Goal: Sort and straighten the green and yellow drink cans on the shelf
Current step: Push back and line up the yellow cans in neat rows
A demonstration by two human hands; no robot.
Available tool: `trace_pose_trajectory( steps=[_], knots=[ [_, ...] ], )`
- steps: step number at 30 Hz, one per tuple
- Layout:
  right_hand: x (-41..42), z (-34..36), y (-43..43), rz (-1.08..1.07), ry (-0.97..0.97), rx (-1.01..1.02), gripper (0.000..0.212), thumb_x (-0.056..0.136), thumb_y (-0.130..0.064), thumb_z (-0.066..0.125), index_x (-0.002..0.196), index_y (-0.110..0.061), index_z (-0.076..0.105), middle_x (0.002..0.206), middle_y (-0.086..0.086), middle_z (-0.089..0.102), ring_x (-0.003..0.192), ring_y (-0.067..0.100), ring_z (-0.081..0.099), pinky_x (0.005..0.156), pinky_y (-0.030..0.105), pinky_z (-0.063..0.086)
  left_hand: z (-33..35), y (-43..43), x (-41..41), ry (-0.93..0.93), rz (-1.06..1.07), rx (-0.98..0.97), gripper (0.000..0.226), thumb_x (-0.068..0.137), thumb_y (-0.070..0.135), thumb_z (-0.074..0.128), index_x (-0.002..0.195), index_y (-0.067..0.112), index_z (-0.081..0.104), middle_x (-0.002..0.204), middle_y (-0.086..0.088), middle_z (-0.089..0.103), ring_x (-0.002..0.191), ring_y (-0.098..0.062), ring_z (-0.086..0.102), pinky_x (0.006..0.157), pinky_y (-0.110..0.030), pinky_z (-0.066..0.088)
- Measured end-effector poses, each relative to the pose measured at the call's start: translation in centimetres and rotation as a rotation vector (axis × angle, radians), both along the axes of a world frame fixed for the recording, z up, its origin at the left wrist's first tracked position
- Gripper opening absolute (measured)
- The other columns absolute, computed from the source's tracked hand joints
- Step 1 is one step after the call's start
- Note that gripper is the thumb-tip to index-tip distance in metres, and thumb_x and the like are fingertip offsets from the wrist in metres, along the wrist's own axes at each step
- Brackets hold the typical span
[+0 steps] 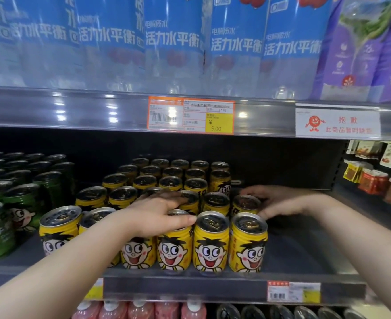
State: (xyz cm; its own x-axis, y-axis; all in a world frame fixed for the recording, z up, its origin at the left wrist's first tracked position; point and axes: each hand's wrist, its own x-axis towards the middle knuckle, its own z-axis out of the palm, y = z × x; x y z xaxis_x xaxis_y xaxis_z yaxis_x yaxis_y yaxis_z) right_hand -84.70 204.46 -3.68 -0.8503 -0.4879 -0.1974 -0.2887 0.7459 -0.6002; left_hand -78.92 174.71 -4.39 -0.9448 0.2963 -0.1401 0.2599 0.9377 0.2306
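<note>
Yellow drink cans [210, 242] with a cartoon face stand in several rows in the middle of the shelf [212, 285]. Green cans [22, 203] of the same kind fill the left end. My left hand [160, 215] lies over the tops of the front yellow cans, thumb against a front-row can, fingers reaching a second-row can. My right hand [275, 201] curls around the rightmost second-row yellow can [246, 204] from its right side. The front-row faces look forward.
Blue-labelled water bottles [173, 42] and purple packs [362, 49] stand on the upper shelf. A price tag [189, 115] hangs on its edge. Bare shelf lies to the right of the yellow cans. Snack packets [373, 171] hang at far right. Bottles show below.
</note>
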Motion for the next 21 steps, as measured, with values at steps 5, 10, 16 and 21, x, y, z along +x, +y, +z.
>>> trace_pose_trajectory(
  steps=[5, 10, 16, 21],
  knots=[
    [-0.6, 0.8, -0.6, -0.028, -0.063, -0.101, 0.059, 0.071, -0.029, 0.065, 0.122, -0.046, 0.042, 0.127, -0.020, 0.048, 0.120, 0.005, 0.045, 0.104, 0.033, 0.041, -0.1, 0.3, 0.0, 0.011, 0.000, -0.049, 0.080, 0.072, 0.079, 0.023, 0.144, 0.045, 0.015, 0.157, 0.014, 0.004, 0.145, -0.016, 0.010, 0.118, -0.042, 0.013],
    [-4.2, 0.7, -3.0, -0.154, 0.235, -0.087, 0.038, 0.091, -0.026, 0.058, 0.129, -0.023, 0.051, 0.129, -0.002, 0.054, 0.106, 0.007, 0.051, 0.076, 0.009, 0.040, 0.1, 0.4, 0.1, 0.009, -0.009, -0.071, 0.078, 0.076, 0.076, 0.024, 0.145, 0.043, 0.012, 0.158, 0.013, 0.003, 0.145, -0.014, 0.004, 0.118, -0.042, 0.007],
    [-7.8, -0.7, -5.7, -0.223, 0.235, -0.134, 0.062, 0.081, -0.025, 0.070, 0.136, -0.020, 0.042, 0.130, 0.000, 0.049, 0.123, 0.021, 0.046, 0.089, 0.025, 0.037, 0.0, 0.4, 0.1, 0.016, 0.010, -0.048, 0.069, 0.083, 0.070, 0.031, 0.145, 0.043, 0.014, 0.156, 0.016, 0.007, 0.145, -0.012, 0.005, 0.118, -0.040, 0.009],
    [-9.4, -1.4, -6.2, -0.242, 0.229, -0.116, 0.072, 0.078, -0.026, 0.073, 0.139, -0.021, 0.036, 0.141, 0.008, 0.041, 0.127, 0.025, 0.043, 0.091, 0.029, 0.037, 0.0, 0.5, 0.1, 0.021, 0.026, -0.035, 0.067, 0.085, 0.068, 0.034, 0.144, 0.044, 0.015, 0.156, 0.017, 0.008, 0.145, -0.010, 0.006, 0.118, -0.038, 0.009]
  ],
)
